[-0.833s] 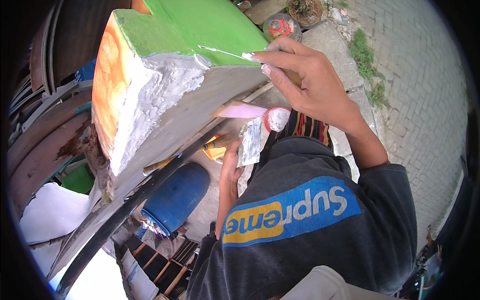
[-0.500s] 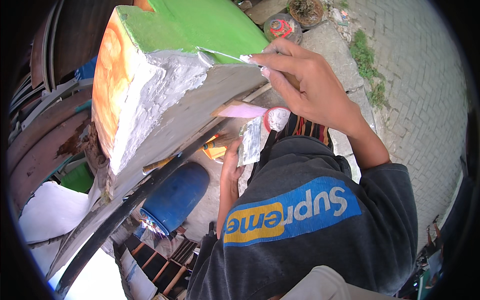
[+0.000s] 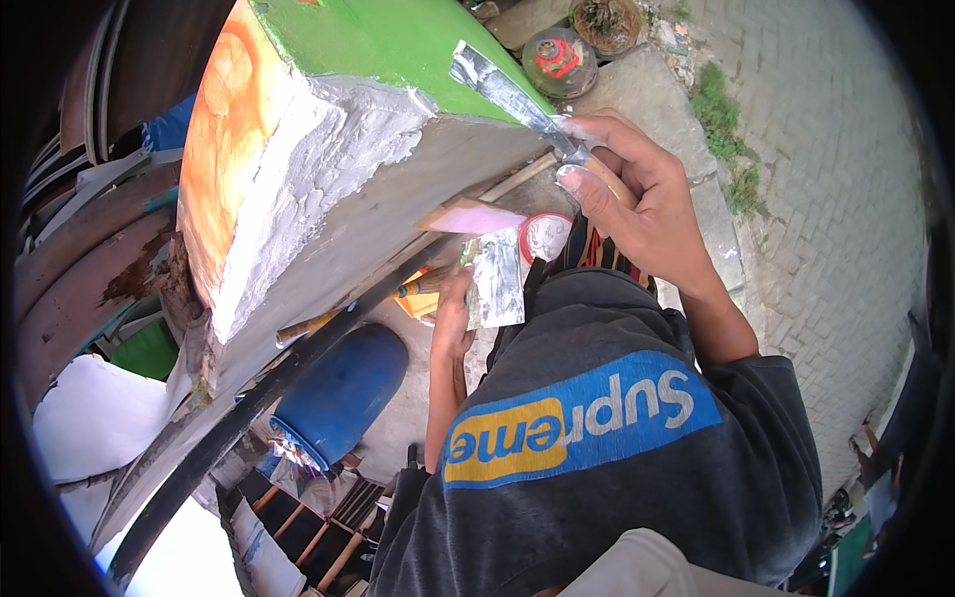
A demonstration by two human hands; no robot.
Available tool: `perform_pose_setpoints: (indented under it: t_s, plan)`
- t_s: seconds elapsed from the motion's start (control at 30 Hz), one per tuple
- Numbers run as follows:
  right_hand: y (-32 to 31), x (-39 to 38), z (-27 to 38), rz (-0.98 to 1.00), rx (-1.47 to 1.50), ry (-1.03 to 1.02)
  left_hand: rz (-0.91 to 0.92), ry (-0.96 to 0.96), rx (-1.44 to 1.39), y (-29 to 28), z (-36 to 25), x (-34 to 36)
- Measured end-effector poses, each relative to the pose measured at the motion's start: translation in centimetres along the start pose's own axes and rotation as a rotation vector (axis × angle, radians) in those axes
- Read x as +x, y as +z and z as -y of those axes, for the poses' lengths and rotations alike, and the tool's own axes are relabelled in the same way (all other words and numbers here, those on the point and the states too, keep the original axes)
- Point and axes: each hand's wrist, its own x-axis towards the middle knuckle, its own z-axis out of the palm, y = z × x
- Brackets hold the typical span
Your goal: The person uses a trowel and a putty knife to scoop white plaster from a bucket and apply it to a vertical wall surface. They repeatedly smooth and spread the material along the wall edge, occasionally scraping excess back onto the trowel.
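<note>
My right hand grips a putty knife by its pale handle, its white-smeared blade lying over the green surface of a block; I cannot tell if it touches. Rough white filler coats the corner beside an orange-painted face. Lower down, my left hand holds a flat, paste-smeared plate, upright near a brush. A red-rimmed tub of white paste sits just beyond the plate, partly hidden by my body. White paste marks my right thumb.
A blue barrel lies below the grey ledge, near a dark pipe. Stacked boards and scrap crowd the left. A round jug and a pot stand at the top. Paving with weeds runs along the right.
My right hand has shifted down and rightward and turned, so the blade now shows its flat face and angles up to the upper left. The plate in my left hand has turned slightly toward view.
</note>
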Motion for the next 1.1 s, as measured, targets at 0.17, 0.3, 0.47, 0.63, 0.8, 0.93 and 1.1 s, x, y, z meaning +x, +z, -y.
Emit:
perform_pose_setpoints:
  t_s: [0.17, 0.3, 0.47, 0.63, 0.8, 0.93, 1.1]
  plan:
    - [-4.8, 0.9, -0.7, 0.084, -0.046, -0.133, 0.133, 0.286, 0.235, -0.1, -2.7, -1.2]
    - [-6.1, 4.4, 2.6, 0.344, -0.807, -0.63, 0.171, 0.339, -0.011, 0.2, -3.5, -2.4]
    - [-4.6, 10.1, 4.0, 0.572, -0.929, -0.764, 0.198, 0.382, -0.22, 2.6, -2.5, -2.1]
    - [-4.3, 14.5, 3.9, 0.72, -0.89, -0.886, 0.042, 0.501, -0.588, 7.5, -0.3, -1.5]
    - [-3.4, 15.9, 4.0, 0.84, -0.791, -0.987, -0.034, 0.619, -0.745, 11.1, 0.4, -1.0]
    - [-3.4, 17.0, 4.1, 0.863, -0.814, -0.993, -0.065, 0.643, -0.802, 12.8, 0.9, -0.7]
    - [-3.2, 17.3, 3.7, 0.853, -0.773, -0.977, -0.058, 0.631, -0.811, 13.3, 1.2, 0.4]
